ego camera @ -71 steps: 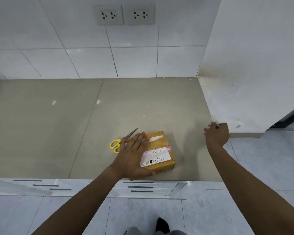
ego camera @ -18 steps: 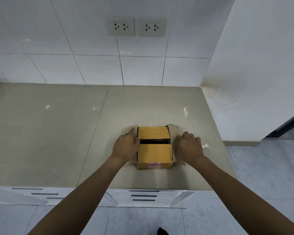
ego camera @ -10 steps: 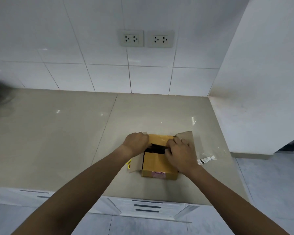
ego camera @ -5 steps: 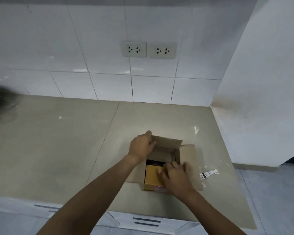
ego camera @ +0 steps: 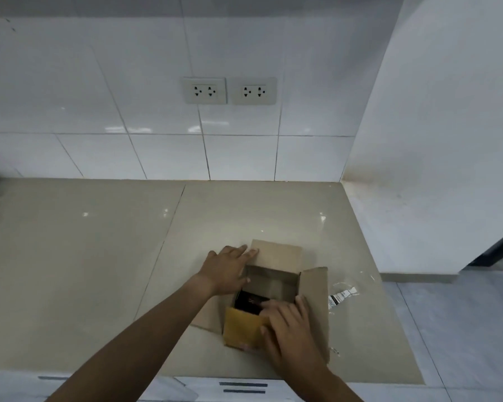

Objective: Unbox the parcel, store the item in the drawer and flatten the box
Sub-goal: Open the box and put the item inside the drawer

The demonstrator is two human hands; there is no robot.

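A small brown cardboard box (ego camera: 276,281) stands open on the beige counter (ego camera: 99,256) near its front edge. Its far flap and right flap are folded outward; the near flap (ego camera: 241,326) is yellow-taped and half lifted. A black item (ego camera: 249,301) lies inside at the near left. My left hand (ego camera: 227,268) rests with straight fingers on the box's far left corner, pressing the far flap back. My right hand (ego camera: 288,323) lies over the near right part of the box, fingertips at the black item and the near flap; whether they grip anything is hidden.
A strip of peeled clear tape with a label (ego camera: 341,295) lies on the counter right of the box. White drawer fronts (ego camera: 241,387) with dark handle slots run under the counter edge. A white wall closes the right side; sockets sit on the tiled wall behind.
The far flap has been folded fully back and flat. My left hand has straightened out on it. My right hand has lifted the near flap, and more of the black item shows.
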